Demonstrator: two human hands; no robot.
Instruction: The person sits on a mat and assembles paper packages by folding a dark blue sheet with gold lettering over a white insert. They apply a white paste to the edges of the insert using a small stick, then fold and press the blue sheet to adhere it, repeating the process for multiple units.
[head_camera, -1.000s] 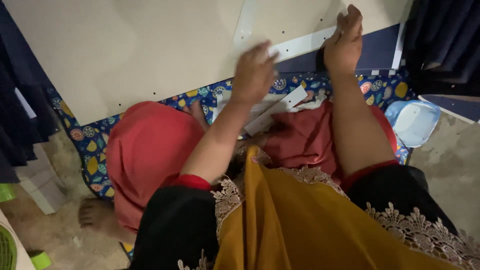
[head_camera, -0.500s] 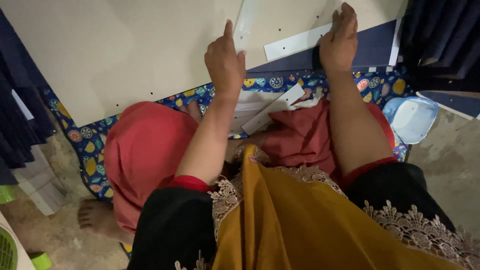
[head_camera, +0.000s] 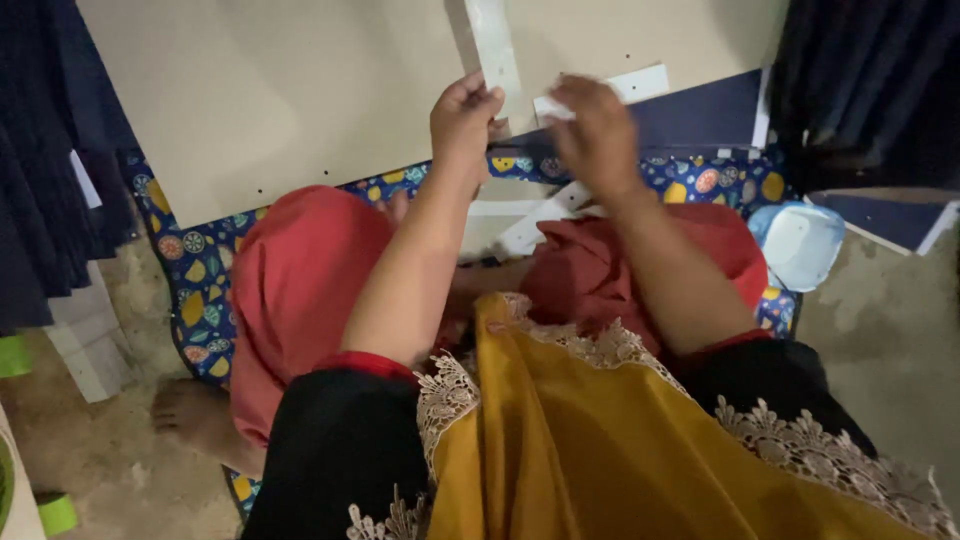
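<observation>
Beige as dominant colour, head view only. Taking the flat beige board (head_camera: 280, 110) as landmark throughout.

Noted on the board's face, towards its lower edge: an upright white strip (head_camera: 495, 50), and just to the right of it a slanted white strip (head_camera: 610, 88).

Found the left hand (head_camera: 465, 120) at the board's lower edge, fingers closed narrowly, pinching the bottom end of the upright white strip.

Found the right hand (head_camera: 598, 135) just beside it, motion-blurred, laid over the near end of the slanted white strip. Cannot tell whether pinching or merely pressing.

Logged loose white strips (head_camera: 535, 215) below the board's lower edge, lying over the patterned mat (head_camera: 200, 300) between the red-trousered knees (head_camera: 300, 280).

Spotted a dark blue panel (head_camera: 700, 115) showing from under the board's right corner. Also a pale blue lid (head_camera: 800, 240) below and right of the board, and a bare foot (head_camera: 190, 415) well below its left part.

Progress, entered as judgement only:
- Two strips up at the board, each under a hand, neither visibly released nor seated flat.
- Loose white strips below the board untouched.
- Rated somewhere between early and midway.
- Impossible to tell whether either strip adheres to the board or only lies against it
</observation>
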